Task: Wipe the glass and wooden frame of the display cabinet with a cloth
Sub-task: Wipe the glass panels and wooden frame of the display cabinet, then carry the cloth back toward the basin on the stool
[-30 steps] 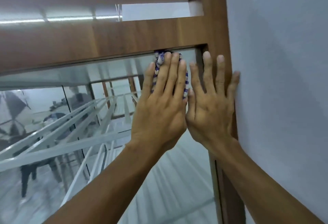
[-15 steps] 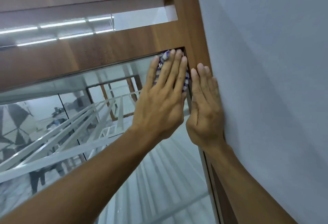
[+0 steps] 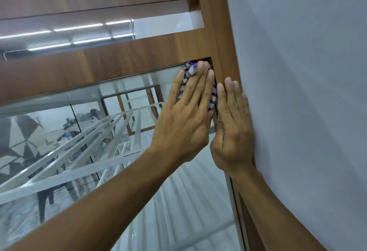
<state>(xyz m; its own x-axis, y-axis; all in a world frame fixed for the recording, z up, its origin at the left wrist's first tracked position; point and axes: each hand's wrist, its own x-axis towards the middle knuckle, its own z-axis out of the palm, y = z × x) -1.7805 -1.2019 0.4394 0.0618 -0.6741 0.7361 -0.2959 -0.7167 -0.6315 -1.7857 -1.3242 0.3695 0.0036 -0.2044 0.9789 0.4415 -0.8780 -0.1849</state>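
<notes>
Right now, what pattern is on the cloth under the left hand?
Blue-and-white striped cloth, pressed by the left hand into the glass's top corner; head view.

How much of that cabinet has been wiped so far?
Done: nothing I can confirm; the glass is too full of reflections to judge. In hand: the left hand presses a blue-and-white cloth into the pane's top right corner, the right hand flat on the wooden frame. Left: small droplets on the frame's crossbar, probably unwiped.

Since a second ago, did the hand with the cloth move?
Yes. The left hand pushed the cloth right along the glass, into the top corner of the wooden frame.
</notes>
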